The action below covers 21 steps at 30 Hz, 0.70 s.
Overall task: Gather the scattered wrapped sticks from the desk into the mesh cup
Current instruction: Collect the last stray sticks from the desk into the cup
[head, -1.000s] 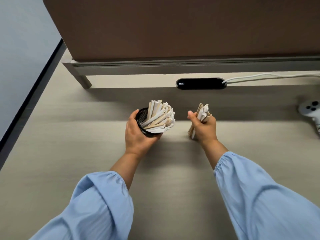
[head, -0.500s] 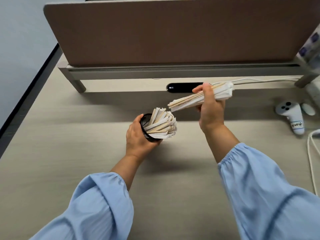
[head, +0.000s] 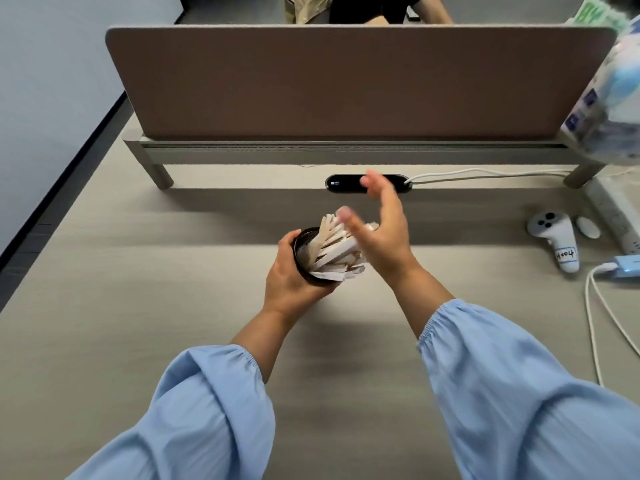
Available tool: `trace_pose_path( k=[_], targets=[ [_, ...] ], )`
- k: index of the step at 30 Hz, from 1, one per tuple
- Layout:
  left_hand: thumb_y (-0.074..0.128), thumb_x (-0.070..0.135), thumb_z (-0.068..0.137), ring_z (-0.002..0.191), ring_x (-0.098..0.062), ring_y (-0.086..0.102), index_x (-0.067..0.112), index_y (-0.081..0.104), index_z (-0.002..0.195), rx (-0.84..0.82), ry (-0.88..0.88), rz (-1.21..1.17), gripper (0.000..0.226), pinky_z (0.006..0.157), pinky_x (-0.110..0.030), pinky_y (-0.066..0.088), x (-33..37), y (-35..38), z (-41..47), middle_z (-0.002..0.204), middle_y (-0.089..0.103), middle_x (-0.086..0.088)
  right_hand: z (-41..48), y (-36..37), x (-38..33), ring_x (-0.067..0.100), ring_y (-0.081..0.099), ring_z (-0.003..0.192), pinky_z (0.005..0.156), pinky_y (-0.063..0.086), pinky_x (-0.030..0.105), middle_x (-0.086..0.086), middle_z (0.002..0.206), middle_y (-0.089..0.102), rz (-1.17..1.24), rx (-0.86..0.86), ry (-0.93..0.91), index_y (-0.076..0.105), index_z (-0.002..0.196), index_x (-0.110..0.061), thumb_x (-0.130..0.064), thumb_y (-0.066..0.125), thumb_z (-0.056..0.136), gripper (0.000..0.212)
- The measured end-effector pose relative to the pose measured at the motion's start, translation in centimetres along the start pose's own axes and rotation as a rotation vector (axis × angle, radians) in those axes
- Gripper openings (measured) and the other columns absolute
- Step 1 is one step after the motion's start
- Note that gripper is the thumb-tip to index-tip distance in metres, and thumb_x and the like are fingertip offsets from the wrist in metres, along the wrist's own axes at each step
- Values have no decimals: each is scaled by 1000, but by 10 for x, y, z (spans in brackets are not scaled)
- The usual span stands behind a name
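My left hand (head: 289, 277) grips the black mesh cup (head: 303, 249) from its left side and holds it tilted toward the right above the desk. Many paper-wrapped sticks (head: 334, 249) fan out of the cup's mouth. My right hand (head: 382, 233) hovers just right of the sticks with its fingers spread and blurred, and it holds nothing. Its palm covers the right ends of the sticks. I see no loose sticks on the desk (head: 138, 306).
A brown divider panel (head: 346, 84) on a raised rail runs across the back. A black cable port (head: 346, 184) with a white cable sits behind the hands. At the right lie a white controller (head: 557, 239), a power strip (head: 613, 216) and a blue plug with cable (head: 623, 270).
My right hand carried its bundle of sticks over to the cup and let go; that hand is now spread and empty. The view has tilted up, showing more of the divider.
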<state>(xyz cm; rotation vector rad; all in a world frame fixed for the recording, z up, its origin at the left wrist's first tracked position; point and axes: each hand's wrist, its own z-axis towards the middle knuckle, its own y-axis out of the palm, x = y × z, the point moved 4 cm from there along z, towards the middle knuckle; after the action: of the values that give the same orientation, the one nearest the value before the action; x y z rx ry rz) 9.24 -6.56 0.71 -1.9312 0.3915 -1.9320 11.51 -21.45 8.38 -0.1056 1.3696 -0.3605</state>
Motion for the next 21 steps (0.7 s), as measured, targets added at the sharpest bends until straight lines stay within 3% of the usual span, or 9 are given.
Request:
trace_pose_path(
  k=[2, 3, 5, 7, 10, 14, 16, 19, 21],
  targets=[
    [82, 38, 49, 102, -7, 57, 31, 35, 121, 23, 21, 3, 87, 90, -30, 47, 4, -1, -2, 106, 54, 21, 5, -7, -7, 16, 38, 135, 113, 27, 27, 4, 142, 45, -29, 24, -40, 38, 141, -10, -50, 43, 82, 71],
    [82, 38, 48, 102, -8, 57, 31, 36, 121, 29, 30, 10, 87, 90, -30, 47, 7, 0, -3, 106, 55, 20, 9, -4, -6, 19, 31, 140, 117, 23, 31, 7, 149, 38, -157, -41, -40, 36, 142, -8, -44, 37, 90, 64],
    [83, 40, 48, 102, -11, 58, 31, 36, 121, 21, 32, 29, 87, 88, -32, 47, 13, 4, -5, 107, 56, 16, 8, 15, 5, 18, 15, 147, 120, 11, 42, 4, 157, 24, -473, -327, 50, 30, 146, -11, -39, 29, 98, 55],
    [83, 41, 48, 102, -12, 58, 30, 36, 121, 10, 33, 38, 87, 87, -32, 48, 14, 6, -8, 108, 57, 15, 1, 25, 16, 15, 6, 149, 118, 3, 49, -2, 160, 15, -572, -492, 110, 19, 149, -16, -40, 24, 100, 55],
    [84, 36, 48, 106, -12, 57, 27, 38, 122, 23, 66, 39, 88, 90, -32, 47, 16, 3, -14, 112, 57, 13, 0, 20, 7, 12, 0, 149, 118, -5, 47, -4, 161, 6, -436, -377, 29, 9, 151, -18, -39, 21, 101, 56],
    [87, 31, 49, 105, -11, 58, 30, 39, 121, 47, 82, 39, 86, 90, -34, 48, 16, 3, -18, 114, 58, 12, -8, 30, 6, 14, 2, 149, 118, -2, 54, -5, 159, 17, -618, -633, 22, 28, 147, -22, -39, 20, 101, 50],
    [88, 30, 49, 105, -10, 57, 29, 39, 120, 74, 76, 23, 87, 90, -31, 47, 17, 2, -21, 112, 57, 14, -5, 27, 1, 14, 8, 148, 119, 1, 49, -2, 159, 18, -461, -488, -5, 28, 147, -18, -35, 23, 101, 49],
    [89, 32, 44, 110, -12, 51, 31, 41, 118, 170, -11, -84, 88, 92, -27, 43, 8, -8, -23, 116, 54, 8, 1, 11, 2, 18, 29, 142, 116, 18, 31, 7, 151, 37, -158, -161, -7, 37, 142, -8, -21, 30, 98, 46],
    [88, 35, 39, 109, -11, 52, 35, 43, 112, 232, -99, -269, 86, 93, -29, 44, 0, -18, -23, 116, 54, 4, 2, 6, 18, 21, 41, 135, 106, 30, 24, 8, 144, 45, -210, -254, 114, 40, 140, -9, -2, 36, 93, 48]
  ],
)
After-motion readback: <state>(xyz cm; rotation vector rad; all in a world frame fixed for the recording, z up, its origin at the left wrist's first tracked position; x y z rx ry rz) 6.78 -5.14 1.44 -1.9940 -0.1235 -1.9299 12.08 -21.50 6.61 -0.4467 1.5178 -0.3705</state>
